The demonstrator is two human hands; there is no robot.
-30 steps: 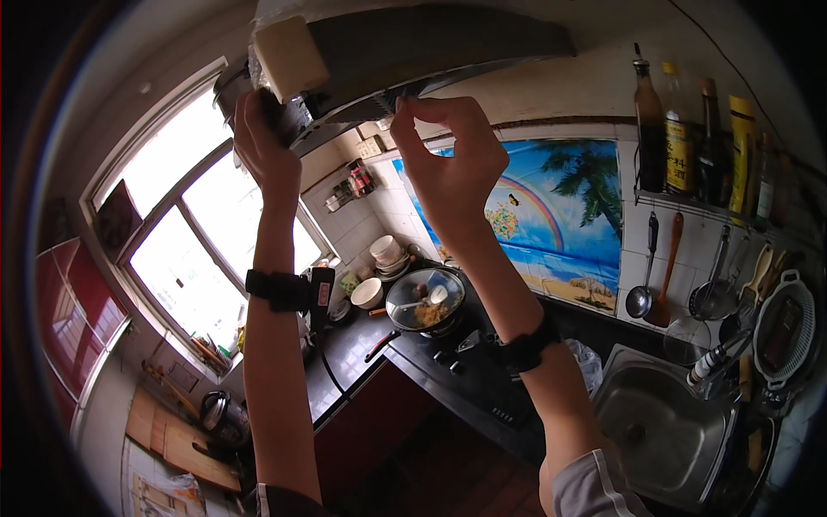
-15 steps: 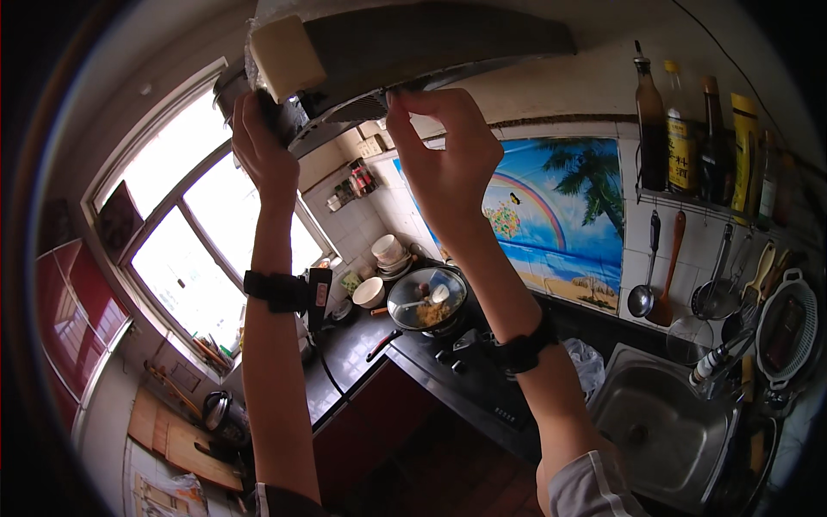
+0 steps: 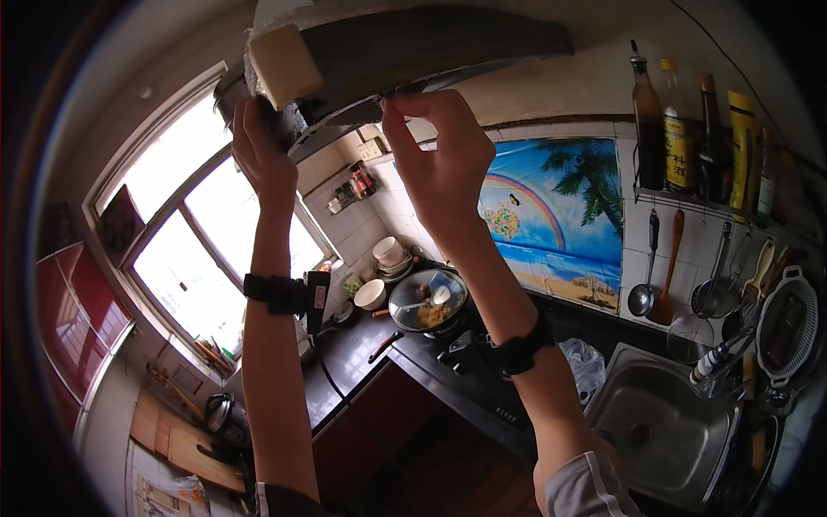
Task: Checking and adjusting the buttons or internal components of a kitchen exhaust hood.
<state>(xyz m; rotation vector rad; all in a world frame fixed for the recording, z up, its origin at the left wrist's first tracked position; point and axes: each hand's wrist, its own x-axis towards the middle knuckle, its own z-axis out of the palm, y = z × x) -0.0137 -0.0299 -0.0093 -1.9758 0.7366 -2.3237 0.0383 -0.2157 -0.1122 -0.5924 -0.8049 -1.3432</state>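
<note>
Overhead spans a dark range hood [image 3: 448, 43] with a cream block [image 3: 285, 65] at its left end. My left hand [image 3: 265, 164] is raised to that end, its fingers closed around a dark part of the hood's lower edge; some fingertips are hidden. Farther right, my right hand [image 3: 444, 151] pinches thumb and forefinger together at the hood's underside. What lies in this pinch is too small or hidden to tell. Between the hands shows a dark slotted grille [image 3: 363, 112] under the hood. Both wrists wear black bands.
Below stands a glass-lidded pan [image 3: 428, 302] with food on the stove [image 3: 482, 379]. Bowls [image 3: 389, 252] are stacked behind it. At the right are a steel sink [image 3: 663, 422], hanging ladles [image 3: 640, 299] and a rack of bottles [image 3: 679, 129]. A window [image 3: 233, 215] is at the left.
My right hand has shifted very slightly left, still pinched at the hood's underside. My left hand keeps its place at the hood's left end. The view has barely moved.
</note>
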